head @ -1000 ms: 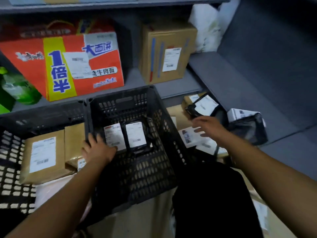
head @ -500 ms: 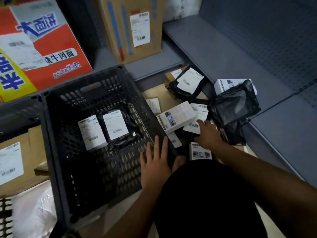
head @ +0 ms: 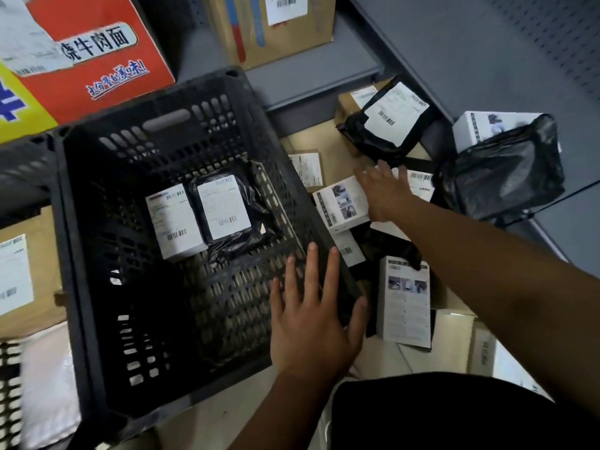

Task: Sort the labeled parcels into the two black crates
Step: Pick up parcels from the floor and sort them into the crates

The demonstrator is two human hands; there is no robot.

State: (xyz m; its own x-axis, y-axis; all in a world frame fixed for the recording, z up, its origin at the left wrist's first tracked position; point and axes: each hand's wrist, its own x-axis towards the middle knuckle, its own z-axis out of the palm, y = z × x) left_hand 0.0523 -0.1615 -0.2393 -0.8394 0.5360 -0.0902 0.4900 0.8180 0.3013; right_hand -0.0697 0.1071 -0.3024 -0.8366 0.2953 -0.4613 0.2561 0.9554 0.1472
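**While one hand lies on the crate, the other is at the pile**

Where the black crate [head: 156,125] fills the middle of the view, two parcels lie side by side on its bottom. One is a labelled white box [head: 175,222]. Touching it on the right is a labelled black bag [head: 227,209].

A second crate [head: 26,164] stands against the black crate's left wall and is only partly in view. One brown parcel [head: 19,274] with a white label lies just left of the black crate, below that rim.

The left hand [head: 311,323] lies flat on the black crate's right wall near the front corner. Its fingers are straight and spread, its thumb is over the rim, and its grip is wide and holds nothing. The right hand [head: 384,190] is right of the crate, somewhat blurred. Its fingers are spread over a printed box [head: 341,206], and its grip is also wide, closed on nothing.

Three printed white boxes lie right of the crate:
- the one under the right hand
- a near box [head: 406,300], closer to the person
- a far box [head: 487,125], farthest from the crate

Two more bags lie on that side. A tagged bag [head: 389,125] sits beyond the right hand, and a plain bag [head: 506,170] rests against the far box. One small brown box [head: 347,102] sits behind the tagged bag.

Behind the crate, a shelf [head: 308,69] carries one red carton [head: 97,60] and one cardboard box [head: 269,34].
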